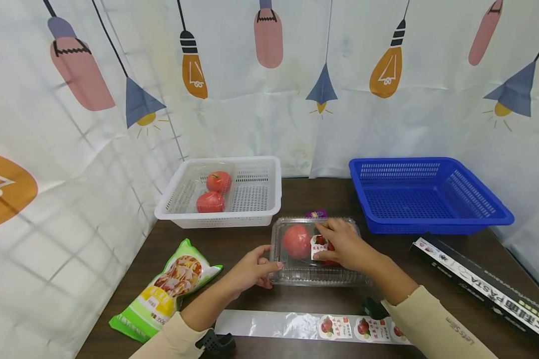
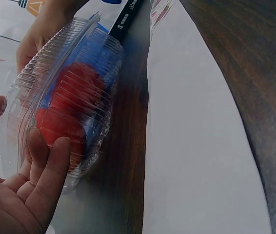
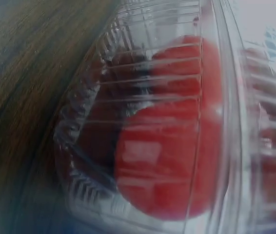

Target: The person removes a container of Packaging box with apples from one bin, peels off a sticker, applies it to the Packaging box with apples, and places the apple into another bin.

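Observation:
A clear plastic clamshell box (image 1: 296,275) holding two tomatoes (image 3: 169,161) is closed in front of me, tilted somewhat. My left hand (image 1: 253,269) grips its left edge, thumb on the lid and fingers (image 2: 57,161) beneath. On the lid lies a white sticker with a red fruit print (image 1: 318,248). My right hand (image 1: 345,245) touches this sticker, index finger at its upper edge and thumb near its lower edge. Below the box a strip of backing paper (image 1: 269,324) carries more such stickers (image 1: 334,327) at its right end.
At back left, a white basket (image 1: 224,219) contains another clear box with two tomatoes (image 1: 211,201). A blue basket (image 1: 431,222) stands at back right. A green food bag (image 1: 168,289) lies left, a long black pasta box (image 1: 485,289) right. Behind the clamshell sits a small purple packet (image 1: 316,214).

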Available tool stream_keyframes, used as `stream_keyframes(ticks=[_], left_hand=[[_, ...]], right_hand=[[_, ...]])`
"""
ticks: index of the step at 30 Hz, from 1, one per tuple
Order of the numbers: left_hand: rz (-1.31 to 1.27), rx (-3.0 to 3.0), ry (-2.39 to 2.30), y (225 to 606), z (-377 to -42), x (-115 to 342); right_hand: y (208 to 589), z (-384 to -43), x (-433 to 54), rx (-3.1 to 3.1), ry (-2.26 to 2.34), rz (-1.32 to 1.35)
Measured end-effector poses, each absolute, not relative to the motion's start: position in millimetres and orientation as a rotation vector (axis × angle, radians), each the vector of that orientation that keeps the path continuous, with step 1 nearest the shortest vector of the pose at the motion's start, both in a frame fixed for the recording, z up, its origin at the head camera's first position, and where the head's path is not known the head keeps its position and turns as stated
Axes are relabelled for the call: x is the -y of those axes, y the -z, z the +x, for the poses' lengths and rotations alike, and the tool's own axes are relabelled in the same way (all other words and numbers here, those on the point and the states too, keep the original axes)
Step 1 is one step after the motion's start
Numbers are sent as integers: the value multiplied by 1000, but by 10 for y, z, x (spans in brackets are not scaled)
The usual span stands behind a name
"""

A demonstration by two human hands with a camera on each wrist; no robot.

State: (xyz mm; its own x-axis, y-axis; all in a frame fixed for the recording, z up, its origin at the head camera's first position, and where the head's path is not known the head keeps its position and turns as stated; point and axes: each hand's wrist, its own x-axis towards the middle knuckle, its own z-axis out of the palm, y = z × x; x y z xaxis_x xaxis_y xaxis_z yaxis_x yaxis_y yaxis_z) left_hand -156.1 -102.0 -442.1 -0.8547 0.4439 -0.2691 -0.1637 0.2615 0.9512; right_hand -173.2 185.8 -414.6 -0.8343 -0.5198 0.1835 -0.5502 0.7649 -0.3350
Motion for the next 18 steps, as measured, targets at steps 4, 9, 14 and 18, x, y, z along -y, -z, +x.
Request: stream_keyframes(ticks=[4, 9, 14, 18], left_hand=[[249, -2035, -1653, 4448, -1575, 1016], [248, -2041, -1657, 4465, -1571, 1006], [249, -2067, -1632, 4458, -1561, 1014], [239, -2082, -1614, 4450, -1548, 1031]], right_hand=[[4139, -1742, -1814, 2865, -546, 792], [4143, -1774, -1755, 2850, -553, 645], [4162, -1813, -1705, 2863, -597, 481], [4173, -1831, -1675, 2892, -630, 399]])
